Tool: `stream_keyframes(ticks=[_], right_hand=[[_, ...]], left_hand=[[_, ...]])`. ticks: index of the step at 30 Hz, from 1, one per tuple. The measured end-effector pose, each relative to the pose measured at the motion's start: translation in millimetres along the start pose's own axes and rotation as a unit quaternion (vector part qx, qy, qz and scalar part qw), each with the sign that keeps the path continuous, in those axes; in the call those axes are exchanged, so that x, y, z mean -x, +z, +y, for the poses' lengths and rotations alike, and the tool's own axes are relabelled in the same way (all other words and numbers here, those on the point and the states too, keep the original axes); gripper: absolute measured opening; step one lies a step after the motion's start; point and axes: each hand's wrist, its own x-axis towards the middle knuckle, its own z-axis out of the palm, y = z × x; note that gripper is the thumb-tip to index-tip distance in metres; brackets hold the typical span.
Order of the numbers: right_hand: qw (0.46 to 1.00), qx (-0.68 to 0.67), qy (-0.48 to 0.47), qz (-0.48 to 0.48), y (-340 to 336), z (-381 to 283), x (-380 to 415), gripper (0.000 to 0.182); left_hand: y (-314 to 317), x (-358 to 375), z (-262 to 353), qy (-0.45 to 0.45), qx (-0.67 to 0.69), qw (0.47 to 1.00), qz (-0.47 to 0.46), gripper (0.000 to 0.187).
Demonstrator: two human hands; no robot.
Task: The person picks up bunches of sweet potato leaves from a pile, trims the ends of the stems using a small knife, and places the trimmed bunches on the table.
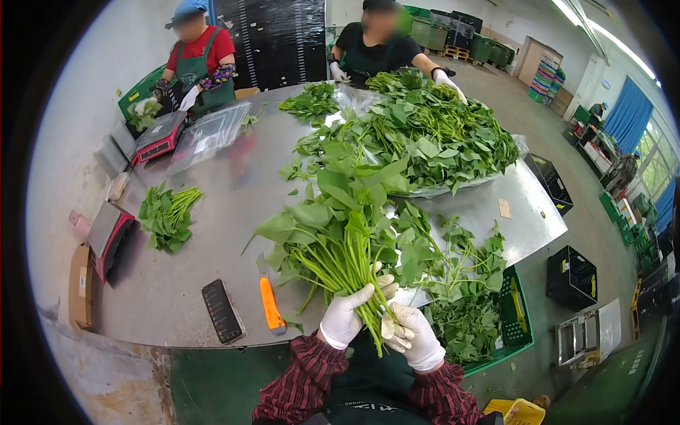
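Observation:
A bunch of leafy greens (pixel 347 248) with long green stems stands upright over the near table edge, leaves pointing away from me. My left hand (pixel 346 316), in a white glove, is wrapped round the lower stems. Close beside it, my white-gloved right hand (pixel 418 338) has its fingers curled together at the stem ends; its exact grip is partly hidden. Left of the bunch lie an orange box cutter (pixel 270 304) and a phone (pixel 222 312). Loose leafy vines (pixel 460 283) spread to the right, over a green crate (pixel 520 312) filled with more greens.
A big heap of greens (pixel 439 134) covers the far right of the metal table (pixel 241 191). A smaller bunch (pixel 168 216) lies left, near red scales (pixel 110 237) and plastic bags (pixel 212 134). Two co-workers (pixel 202 64) stand across the table. Black crates (pixel 571 278) sit on the floor.

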Motion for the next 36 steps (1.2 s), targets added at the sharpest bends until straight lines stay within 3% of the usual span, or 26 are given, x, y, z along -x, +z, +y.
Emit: stream_keyframes(ticks=[5,7,8,11,13,15,17,19,20,21,23,27,32,36], right_hand=[[0.992,0.044,0.07,0.099,13,-6,1,0.041],[0.994,0.046,0.08,0.054,4,1,-4,0.041],[0.995,0.05,0.089,0.007,1,4,-5,0.041],[0.955,0.255,0.131,0.068,20,-8,-9,0.039],[0.904,0.383,0.092,0.167,15,-8,-18,0.037],[0.86,0.45,0.029,0.239,-8,-5,-33,0.034],[0.712,0.655,-0.113,0.227,-47,10,-50,0.029],[0.656,0.689,-0.209,0.225,-50,28,-65,0.023],[0.64,0.72,-0.142,0.229,-48,32,-71,0.024],[0.556,0.786,-0.159,0.219,-49,38,-77,0.026],[0.539,0.822,-0.059,0.177,-57,42,-86,0.028],[0.561,0.801,-0.091,0.187,-58,20,-86,0.027],[0.524,0.796,-0.203,0.223,-41,2,-98,0.038],[0.553,0.782,-0.183,0.221,-19,2,-133,0.046]], left_hand=[[-6,3,0,-0.033,0.024,0.999,-0.014,0.036],[-8,3,5,0.023,0.033,0.996,-0.079,0.028],[-7,6,7,0.052,0.036,0.997,-0.042,0.021],[-13,13,35,0.078,0.1,0.99,0.057,0.02],[-6,16,60,0.21,0.078,0.975,0.012,0.022],[-13,20,74,0.241,0.025,0.969,0.045,0.025],[-12,23,79,0.276,-0.005,0.959,0.057,0.028],[-9,24,74,0.273,-0.006,0.957,0.097,0.026],[-12,24,71,0.268,-0.025,0.957,0.104,0.025],[-15,23,69,0.263,-0.045,0.957,0.111,0.023],[-17,23,67,0.249,-0.023,0.962,0.11,0.02],[-21,25,68,0.219,-0.035,0.97,0.097,0.019],[-17,21,62,0.223,-0.047,0.964,0.139,0.019],[-10,21,56,0.206,-0.052,0.969,0.127,0.019]])
